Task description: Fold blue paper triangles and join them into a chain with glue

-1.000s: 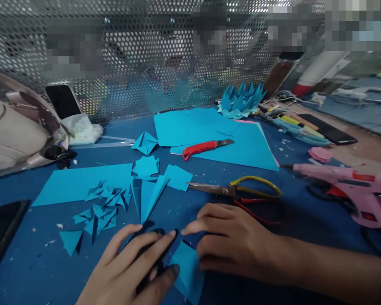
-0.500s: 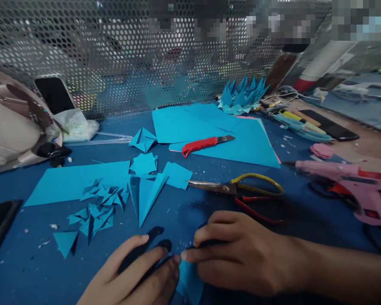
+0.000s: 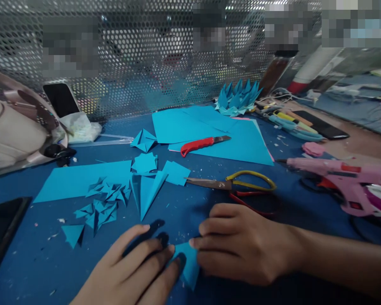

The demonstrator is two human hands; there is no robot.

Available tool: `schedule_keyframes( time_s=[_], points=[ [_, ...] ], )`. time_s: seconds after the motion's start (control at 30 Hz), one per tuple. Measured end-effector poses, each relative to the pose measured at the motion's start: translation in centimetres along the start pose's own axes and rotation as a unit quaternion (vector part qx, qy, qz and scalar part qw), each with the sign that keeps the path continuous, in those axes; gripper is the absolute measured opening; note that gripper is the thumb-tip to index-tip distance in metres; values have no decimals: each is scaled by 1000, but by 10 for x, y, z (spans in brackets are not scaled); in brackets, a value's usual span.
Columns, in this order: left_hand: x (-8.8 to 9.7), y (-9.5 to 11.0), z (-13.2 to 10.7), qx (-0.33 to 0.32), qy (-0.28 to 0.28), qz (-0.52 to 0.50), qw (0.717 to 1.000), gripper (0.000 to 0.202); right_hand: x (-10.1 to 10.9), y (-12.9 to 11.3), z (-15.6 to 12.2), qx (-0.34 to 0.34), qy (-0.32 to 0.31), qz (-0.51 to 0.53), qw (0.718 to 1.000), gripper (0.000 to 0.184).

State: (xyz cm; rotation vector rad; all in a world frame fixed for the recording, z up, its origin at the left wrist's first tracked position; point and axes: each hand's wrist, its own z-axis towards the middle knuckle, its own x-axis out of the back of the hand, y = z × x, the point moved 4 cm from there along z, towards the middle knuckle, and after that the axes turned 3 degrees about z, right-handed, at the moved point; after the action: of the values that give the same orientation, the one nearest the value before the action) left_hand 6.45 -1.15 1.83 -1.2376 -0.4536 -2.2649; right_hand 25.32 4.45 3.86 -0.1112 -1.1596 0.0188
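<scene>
Left hand (image 3: 131,267): holds blue paper (image 3: 189,266) by left edge
Right hand (image 3: 241,245): curled, holds upper right corner
Paper step: likely folding
Next move: needs edges aligned

Honestly couldn't read a single word, brand or number on this desk (image 3: 34,258). The pink glue gun (image 3: 324,166) had a dark strip (image 3: 344,173) and a red switch (image 3: 355,206), but any marking there was too small and blurry to make out.
</scene>
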Motion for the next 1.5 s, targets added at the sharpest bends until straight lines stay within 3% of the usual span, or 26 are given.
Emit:
schedule_keyframes(
  time_s=[0.1, 0.27, 0.47, 0.57, 0.63, 0.77, 0.97, 1.17, 1.5],
  points=[
    [0, 0, 7, -14, 25, 10, 1000, 37, -1, 2, 0, 16, 6, -1, 1000, 19],
    [0, 8, 14, -31, 15, 37, 999, 35, -2, 5, -3, 0, 12, -7, 1000, 18],
    [6, 20, 7, -86, -6, 66, 994, 38, -7, 6, -6, 16, -45, 47, 998, 23],
    [3, 16, 2, -75, -31, 40, 996, 29, -10, 8, -5, 10, -67, 69, 995, 23],
    [1, 13, 0, -62, -46, 28, 997, 30, -12, 11, -4, -2, -76, 102, 992, 22],
    [0, 14, 1, -62, -75, 40, 994, 52, -15, 17, -2, -35, -91, 190, 977, 21],
    [-3, 17, -4, -50, -65, 52, 995, 46, -23, 19, 4, -136, -111, 268, 947, 16],
    [-9, 17, -12, -41, -47, 67, 996, 31, -26, 14, 3, -175, -107, 266, 942, 19],
    [-14, 18, -21, -31, -38, 57, 997, 30, -24, 9, 5, -212, -122, 243, 939, 8]
  ],
)
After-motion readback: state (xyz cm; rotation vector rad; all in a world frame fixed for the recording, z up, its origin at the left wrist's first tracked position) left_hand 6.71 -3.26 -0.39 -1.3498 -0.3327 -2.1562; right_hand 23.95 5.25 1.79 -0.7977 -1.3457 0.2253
